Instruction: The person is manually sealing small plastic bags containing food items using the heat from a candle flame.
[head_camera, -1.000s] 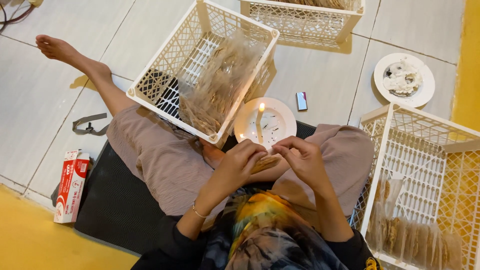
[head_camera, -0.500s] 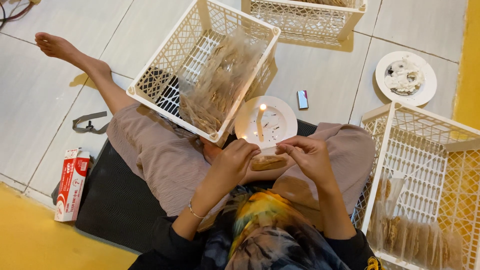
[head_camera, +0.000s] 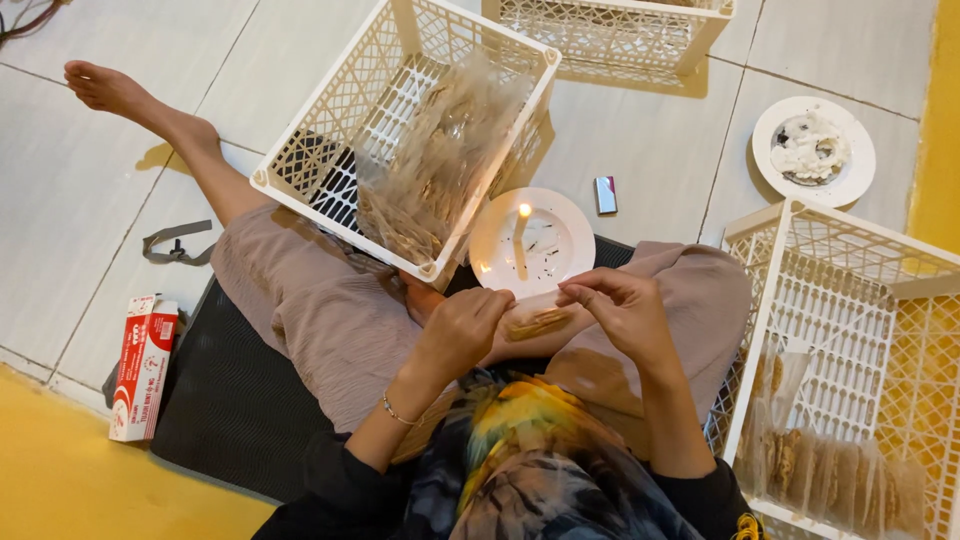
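Observation:
I sit on a dark mat, both hands over my lap. My left hand (head_camera: 462, 332) and my right hand (head_camera: 616, 309) pinch the two ends of a small clear packet of brown crackers (head_camera: 538, 321). Just beyond the packet stands a white plate (head_camera: 560, 225) with a lit candle (head_camera: 521, 240) on it. A white plastic crate (head_camera: 330, 120) holding many clear bags of crackers (head_camera: 435, 165) stands to the left of the plate.
A second white crate (head_camera: 850, 300) with sealed cracker packets (head_camera: 840, 470) stands at my right. A third crate (head_camera: 620, 40) is at the top. Also here are a small lighter (head_camera: 605, 194), a white plate with residue (head_camera: 812, 150), a red and white box (head_camera: 143, 365) and a grey strap (head_camera: 175, 242).
Both hands and the packet have dropped slightly lower over my lap, away from the candle plate. The view has shifted a little.

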